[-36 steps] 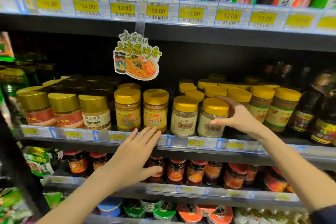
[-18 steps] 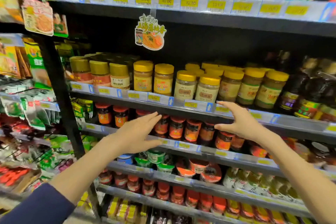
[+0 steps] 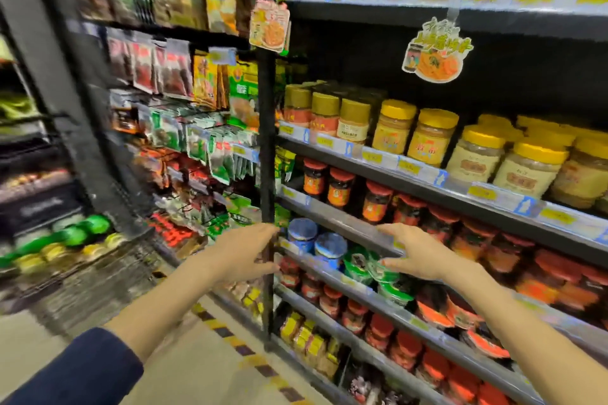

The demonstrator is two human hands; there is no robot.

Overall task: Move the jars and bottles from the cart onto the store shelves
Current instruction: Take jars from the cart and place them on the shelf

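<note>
Both hands were up in front of the shelves [image 3: 427, 174], and both held nothing. The left hand [image 3: 245, 255] was open, with its fingers spread and a little bent. It was in front of the black post [image 3: 266, 141] that stood between two racks. The right hand [image 3: 418, 253] was open too, with its palm turned to the left hand and its fingers loose. It was in front of a grey shelf edge [image 3: 348, 223], just above the green-lid tubs [image 3: 360, 263]. It was not clear if its fingers touched the shelf. A dark blue sleeve [image 3: 82, 368] covered the left arm low down.

The jars were on the shelves to the right of the post. Up high stood the gold-lid jars [image 3: 324, 115]. Beside them were the yellow-lid jars [image 3: 431, 138], in a row that ran off to the right. One shelf down were the red-lid jars [image 3: 339, 187]. Two blue-lid jars [image 3: 304, 235] sat one shelf lower, between the two hands. A paper sign [image 3: 434, 49] with a food picture hung over the yellow-lid jars.

To the left of the post hung many packets [image 3: 171, 66]. Low on the left was a blurry wire thing [image 3: 98, 273] with green and yellow lumps by it. It was too smeared to say what it was. The floor [image 3: 184, 355] had a yellow and black stripe by the racks.
</note>
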